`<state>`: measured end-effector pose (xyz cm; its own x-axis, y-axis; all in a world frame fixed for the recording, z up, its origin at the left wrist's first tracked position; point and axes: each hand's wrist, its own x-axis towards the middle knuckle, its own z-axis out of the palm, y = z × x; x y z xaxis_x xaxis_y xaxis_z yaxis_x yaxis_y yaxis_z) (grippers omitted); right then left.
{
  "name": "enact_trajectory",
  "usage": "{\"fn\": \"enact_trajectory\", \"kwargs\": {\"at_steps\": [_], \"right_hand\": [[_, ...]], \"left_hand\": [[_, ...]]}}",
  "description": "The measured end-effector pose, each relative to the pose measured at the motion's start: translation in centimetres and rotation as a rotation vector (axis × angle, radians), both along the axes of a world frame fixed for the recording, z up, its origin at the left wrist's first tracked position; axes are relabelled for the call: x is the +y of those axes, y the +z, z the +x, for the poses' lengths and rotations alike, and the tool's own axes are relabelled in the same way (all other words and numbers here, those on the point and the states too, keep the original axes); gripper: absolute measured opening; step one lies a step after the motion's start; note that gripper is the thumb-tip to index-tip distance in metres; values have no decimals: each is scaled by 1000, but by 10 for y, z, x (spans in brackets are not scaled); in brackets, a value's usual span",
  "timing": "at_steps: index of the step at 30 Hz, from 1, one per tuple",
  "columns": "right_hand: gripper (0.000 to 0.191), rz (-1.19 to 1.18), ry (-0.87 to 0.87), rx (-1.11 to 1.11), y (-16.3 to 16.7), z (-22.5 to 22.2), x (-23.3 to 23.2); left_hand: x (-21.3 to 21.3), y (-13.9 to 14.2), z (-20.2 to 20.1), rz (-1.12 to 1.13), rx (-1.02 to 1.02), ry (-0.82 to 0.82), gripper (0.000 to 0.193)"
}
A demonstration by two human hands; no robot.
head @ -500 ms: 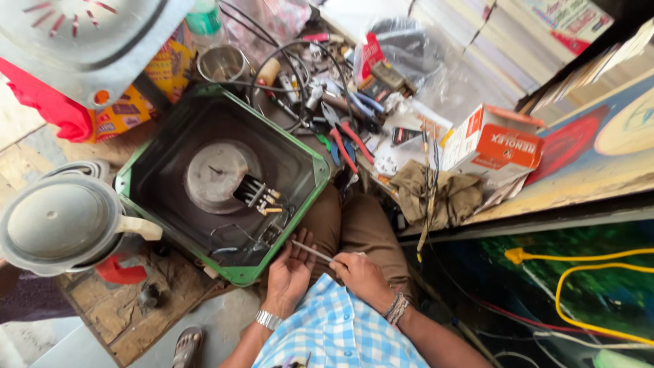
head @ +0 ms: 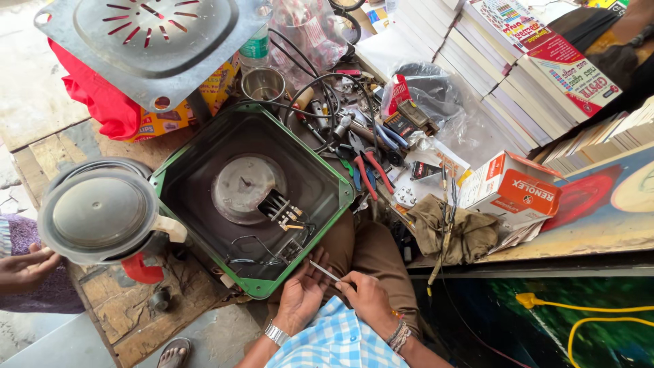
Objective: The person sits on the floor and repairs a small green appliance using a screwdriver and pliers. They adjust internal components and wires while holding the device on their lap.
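Both hands are down at the bottom of the shot, right over the person's lap. The left hand point(head: 300, 294) and right hand point(head: 364, 298) are sharing a thin metal rod point(head: 325, 272) (could be a stiff wire or a slim tool, too small to tell). Left grip is pinched closed on the lower-middle part of it, right grip is closed on the end nearest the body. The rod's free tip points up and left, ending just at the near edge of the green housing point(head: 252, 197).

That housing is a square, open, green-rimmed metal shell with a dark inside, resting partly on the person's knee and partly on the wooden bench point(head: 129, 310). Inside it there's a round grey disc point(head: 245, 187) and beside that a little cluster of terminal prongs point(head: 285, 212).

To the left sits a round grey lidded pot point(head: 99, 215), touching the housing's left side. Above it leans a grey vented plate point(head: 153, 44). Right of the housing is a messy pile of tools, including red-handled pliers point(head: 371, 170), then an orange and white carton point(head: 509, 187) and a crumpled brown rag point(head: 453, 235).

Someone else's hand point(head: 24, 269) shows at the far left edge, well apart from the rod.
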<state>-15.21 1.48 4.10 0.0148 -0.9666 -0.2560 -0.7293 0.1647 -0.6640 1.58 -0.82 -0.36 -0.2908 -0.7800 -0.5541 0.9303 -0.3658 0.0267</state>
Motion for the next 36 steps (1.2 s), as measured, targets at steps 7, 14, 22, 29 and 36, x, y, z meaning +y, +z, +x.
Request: {"fn": "enact_trajectory", "kwargs": {"at_steps": [7,14,22,29,36], "right_hand": [[26,178,-35,-152,-7,1,-16],[19,-156,100,67,-7,4,-21],[23,-114,70,7,-5,14,-32],[28,-99,-168,-473,-10,-12,-29],[28,39,-286,-747,-27,-35,-11]], "left_hand": [[-8,-2,2,35,-22,-22,30],[-11,-3,4,20,-19,-20,32],[-12,-2,5,12,-46,-21,32],[-11,-2,4,88,-49,3,23],[-8,1,5,6,-51,-14,21]]}}
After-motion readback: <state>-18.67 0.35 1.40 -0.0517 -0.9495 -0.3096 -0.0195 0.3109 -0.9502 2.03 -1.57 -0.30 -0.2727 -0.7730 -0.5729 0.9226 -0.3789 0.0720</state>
